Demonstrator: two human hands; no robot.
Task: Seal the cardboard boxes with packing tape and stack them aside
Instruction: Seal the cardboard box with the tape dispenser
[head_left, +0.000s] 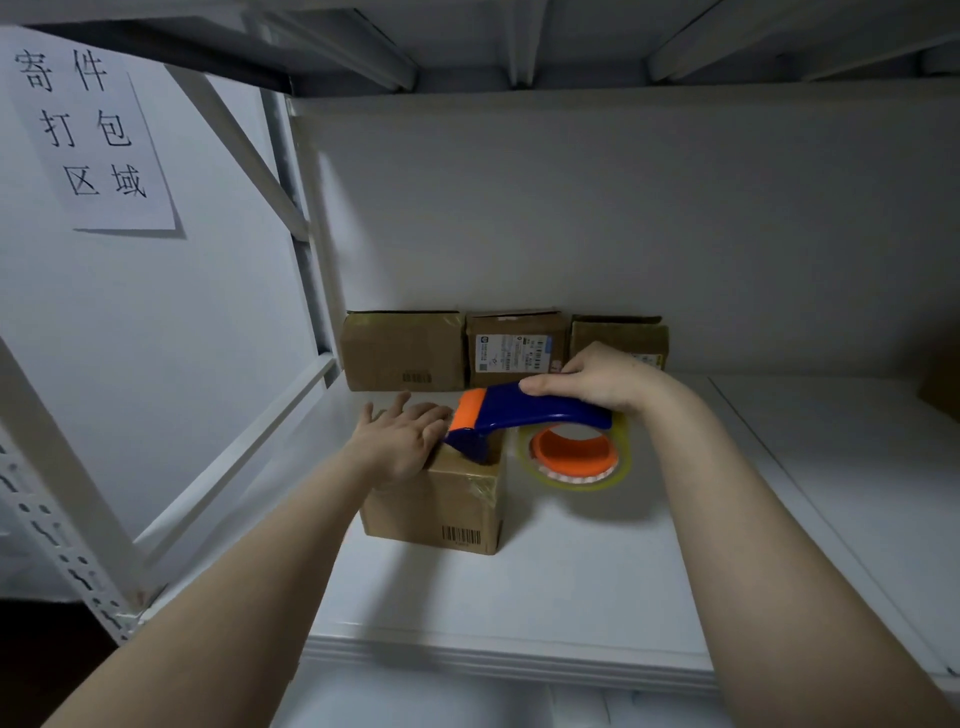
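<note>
A small cardboard box (441, 504) with a barcode on its front stands on the white shelf (519, 587). My left hand (402, 439) lies flat on the box's top with its fingers spread. My right hand (597, 376) grips the blue handle of a tape dispenser (519, 410). The dispenser's orange-capped blade end sits over the box's top right edge. Its clear tape roll (576, 457) on an orange core hangs to the right of the box. Clear tape shows on the box's upper right corner.
Three cardboard boxes stand in a row against the back wall: a plain one (402, 351), a labelled one (514, 345) and a third (621, 338) partly behind my right hand. A paper sign (88, 130) hangs on the left wall. White shelf uprights (311, 234) frame the left side.
</note>
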